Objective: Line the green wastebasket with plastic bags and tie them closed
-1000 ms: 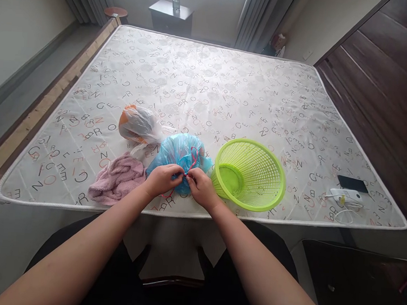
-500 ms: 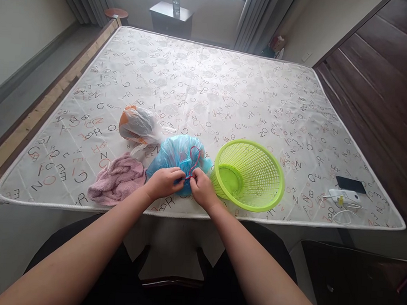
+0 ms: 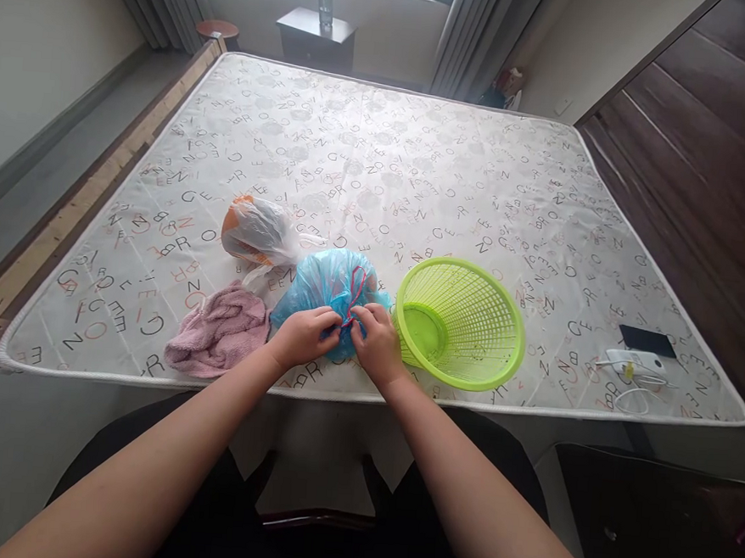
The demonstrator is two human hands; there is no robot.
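A full blue plastic bag point(image 3: 321, 277) sits near the front edge of the mattress, with a red string point(image 3: 357, 288) looped at its gathered neck. My left hand point(image 3: 308, 336) is closed at the neck from the left, thumb and fingertips pinching the string. From the right, my right hand point(image 3: 376, 340) pinches the string at the same spot. The fingers partly hide the knot area. Left of the bag lies a crumpled pink towel point(image 3: 222, 332). To the right, a green plastic basket point(image 3: 510, 323) leans tilted, its opening towards me.
Behind the blue bag lies a tied clear plastic bag with orange on it point(image 3: 258, 228). A black phone point(image 3: 647, 341) and a white charger with cable point(image 3: 635, 362) lie at the mattress's point(image 3: 379, 177) right. A nightstand point(image 3: 316, 33) holding a glass vase stands beyond.
My right hand's fingers have shifted slightly on the red string at the neck of the bag. The whole view has moved a little; the other things stay in place.
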